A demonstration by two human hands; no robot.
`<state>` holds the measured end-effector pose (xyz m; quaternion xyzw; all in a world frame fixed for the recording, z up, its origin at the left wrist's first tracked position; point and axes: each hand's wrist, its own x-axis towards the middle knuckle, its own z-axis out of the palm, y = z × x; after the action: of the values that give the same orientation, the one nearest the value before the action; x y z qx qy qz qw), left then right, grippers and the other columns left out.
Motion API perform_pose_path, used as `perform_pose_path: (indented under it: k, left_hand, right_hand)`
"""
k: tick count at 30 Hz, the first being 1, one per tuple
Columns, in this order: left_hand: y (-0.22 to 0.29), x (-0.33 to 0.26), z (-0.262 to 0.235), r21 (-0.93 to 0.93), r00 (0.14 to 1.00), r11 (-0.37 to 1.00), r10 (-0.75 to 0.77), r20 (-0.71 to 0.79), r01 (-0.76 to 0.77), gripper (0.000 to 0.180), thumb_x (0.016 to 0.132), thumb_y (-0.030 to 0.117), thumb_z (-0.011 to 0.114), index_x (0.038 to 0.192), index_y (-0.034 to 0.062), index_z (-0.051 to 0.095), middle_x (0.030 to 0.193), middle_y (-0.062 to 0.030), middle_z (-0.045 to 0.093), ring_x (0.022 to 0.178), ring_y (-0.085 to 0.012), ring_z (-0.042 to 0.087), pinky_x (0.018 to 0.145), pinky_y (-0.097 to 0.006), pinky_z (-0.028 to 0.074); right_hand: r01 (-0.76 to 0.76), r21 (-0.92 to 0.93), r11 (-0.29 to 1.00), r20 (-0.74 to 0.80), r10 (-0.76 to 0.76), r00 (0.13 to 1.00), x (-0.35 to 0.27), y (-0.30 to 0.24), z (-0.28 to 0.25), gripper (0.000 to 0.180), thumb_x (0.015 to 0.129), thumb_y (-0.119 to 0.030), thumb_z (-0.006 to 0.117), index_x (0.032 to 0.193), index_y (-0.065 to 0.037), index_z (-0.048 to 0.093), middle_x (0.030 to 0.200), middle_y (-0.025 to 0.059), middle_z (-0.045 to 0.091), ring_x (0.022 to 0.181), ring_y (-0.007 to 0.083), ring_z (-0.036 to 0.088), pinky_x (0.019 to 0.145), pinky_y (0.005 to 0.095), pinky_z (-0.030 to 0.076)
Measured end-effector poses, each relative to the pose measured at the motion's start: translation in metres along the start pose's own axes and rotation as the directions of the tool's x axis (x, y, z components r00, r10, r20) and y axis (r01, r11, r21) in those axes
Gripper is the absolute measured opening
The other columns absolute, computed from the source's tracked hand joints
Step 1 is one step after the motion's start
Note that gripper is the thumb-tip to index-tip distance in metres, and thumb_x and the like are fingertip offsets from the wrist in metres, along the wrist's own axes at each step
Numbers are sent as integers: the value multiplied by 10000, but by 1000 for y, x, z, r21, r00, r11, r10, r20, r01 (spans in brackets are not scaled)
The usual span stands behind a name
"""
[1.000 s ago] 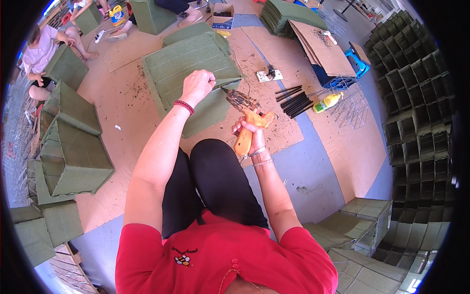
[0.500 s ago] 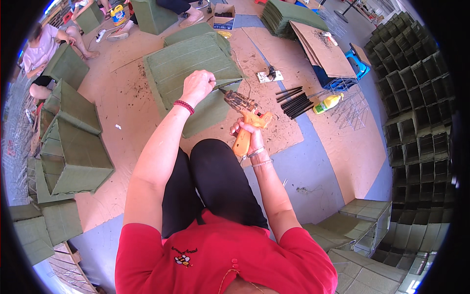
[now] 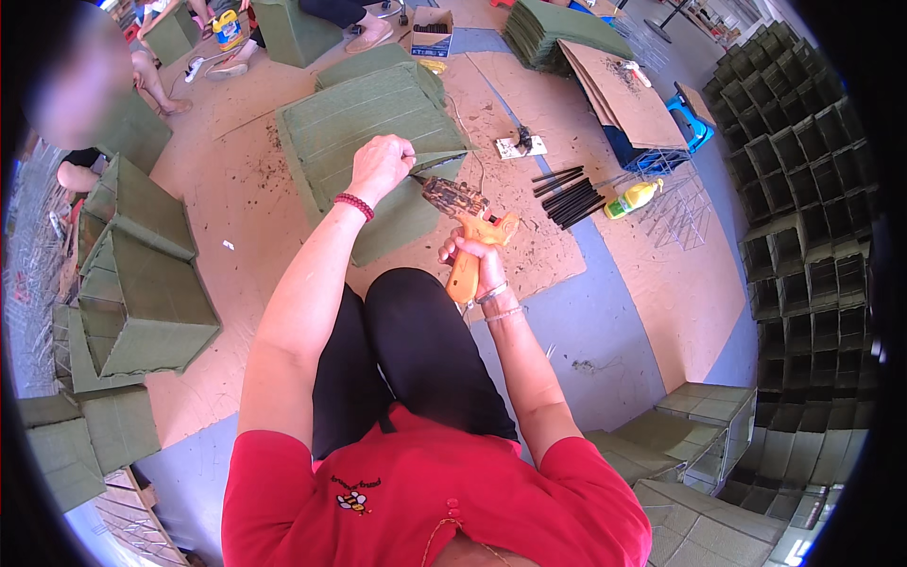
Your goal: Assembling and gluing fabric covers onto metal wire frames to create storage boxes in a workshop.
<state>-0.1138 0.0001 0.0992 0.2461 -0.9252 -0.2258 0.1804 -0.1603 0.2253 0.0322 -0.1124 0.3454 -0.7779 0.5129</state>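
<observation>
My right hand (image 3: 480, 263) is wrapped round the grip of an orange glue gun (image 3: 464, 274), its front half crusted with dark residue. The gun's tip points left, at the gap under a loose edge of green sheet on a green box (image 3: 373, 123). My left hand (image 3: 383, 163) is closed in a pinch on that lifted edge, just left of the tip. Thin wire lines show across the top of the box, which stands in front of my knees. Whether the tip touches the sheet is hard to tell.
Black glue sticks (image 3: 572, 200) lie right of the box, beside a yellow bottle (image 3: 633, 199) and a small stand on a white tile (image 3: 521, 146). Green boxes (image 3: 142, 293) stand at left; a tall stack of them (image 3: 803, 246) lines the right. Other people sit at far left.
The glue gun has shifted slightly left, bringing its tip closer to the lifted edge and my left hand. My left hand has stayed in place. At far left, a person has leaned forward.
</observation>
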Motion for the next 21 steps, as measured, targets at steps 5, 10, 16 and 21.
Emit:
perform_pose_path:
  k: [5,10,16,21]
  left_hand:
    - [0,-1,-1,19,1000,1000,18,-5,-18,115,757,154,617,826,100,691,769,-111,664,758,-278,636,703,-375,497]
    - [-2,0,-1,-5,1000,1000,-10,-2,10,108,725,143,624,798,105,693,825,-133,659,808,-292,629,728,-380,501]
    - [-3,0,-1,-9,1000,1000,-11,-6,11,114,725,144,624,805,105,695,823,-134,659,807,-296,630,728,-382,502]
    - [-2,-2,-2,-16,1000,1000,-8,6,8,119,724,140,618,806,104,696,817,-137,658,805,-300,629,726,-384,501]
  right_hand:
    - [10,22,1000,-59,-9,998,1,0,-5,180,748,-102,592,872,-31,482,714,72,507,688,232,528,683,351,440]
    - [45,41,998,-67,-43,997,2,0,-5,184,749,-113,602,868,-34,486,716,69,515,689,229,527,689,345,440]
    - [64,33,997,-75,-61,995,3,-2,-6,179,750,-111,602,865,-37,487,717,70,512,686,226,520,681,344,440]
    - [91,44,995,-88,-87,992,0,-6,-6,161,756,-104,593,859,-41,487,715,69,511,685,222,517,673,343,440]
